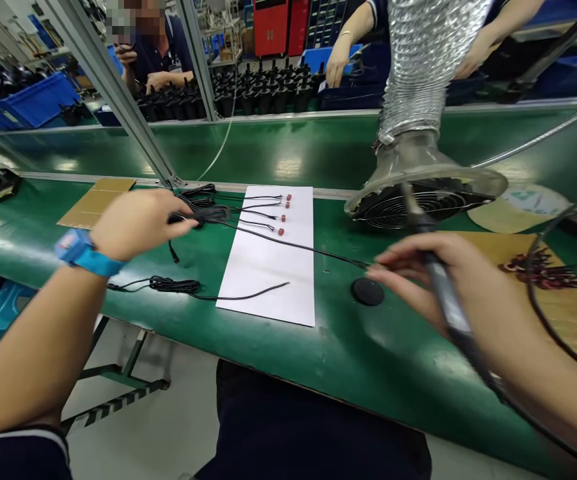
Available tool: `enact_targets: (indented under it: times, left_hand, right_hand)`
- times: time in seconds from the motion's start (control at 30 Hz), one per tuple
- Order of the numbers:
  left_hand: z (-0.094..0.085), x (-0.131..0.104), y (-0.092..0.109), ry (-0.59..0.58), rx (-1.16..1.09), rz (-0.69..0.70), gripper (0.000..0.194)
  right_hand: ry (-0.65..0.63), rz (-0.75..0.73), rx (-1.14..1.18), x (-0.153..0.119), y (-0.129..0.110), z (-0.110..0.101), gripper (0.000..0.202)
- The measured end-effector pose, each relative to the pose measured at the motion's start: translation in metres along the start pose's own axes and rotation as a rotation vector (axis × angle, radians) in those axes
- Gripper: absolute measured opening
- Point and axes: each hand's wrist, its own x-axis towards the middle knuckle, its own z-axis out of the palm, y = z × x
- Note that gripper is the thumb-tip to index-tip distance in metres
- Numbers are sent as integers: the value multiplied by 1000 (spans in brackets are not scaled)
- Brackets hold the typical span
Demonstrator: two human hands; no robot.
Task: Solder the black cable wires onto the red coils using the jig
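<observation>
My left hand (143, 220) is closed on a coiled black cable (211, 214) above the table's left part. The cable's free length runs right across the white sheet (268, 267) to my right hand (448, 273), whose thumb and fingertips pinch its end. Lying across that same hand is a soldering iron (443, 293), its tip pointing up toward the fume hood. Several black cables (263, 213) lie on the sheet, with small red parts (283, 218) at their ends. Another coiled cable (173, 285) rests nearer me, its tail on the sheet.
A fume hood (428, 180) hangs low over the right side. By my right fingers lies a black disc (367, 291). Thin dark red and black pieces (543, 269) sit on brown board. A metal post (118, 100) rises at left. Co-workers' hands (337, 63) show across the bench.
</observation>
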Motion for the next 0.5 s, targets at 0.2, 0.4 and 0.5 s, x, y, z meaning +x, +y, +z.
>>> enact_targets:
  times: [0.2,0.4,0.5]
  left_hand:
    - [-5,6,-49,-225,306,-371,66]
    - [9,6,10,-344,235,-528,61]
    - [23,-5,22,-155,47,-605,47]
  right_hand:
    - [-157,-343,-311,58,-20,99,17]
    - [-148,-338,-557,70,-16,130,23]
    - [-99,-328,-646,51,-18,97,21]
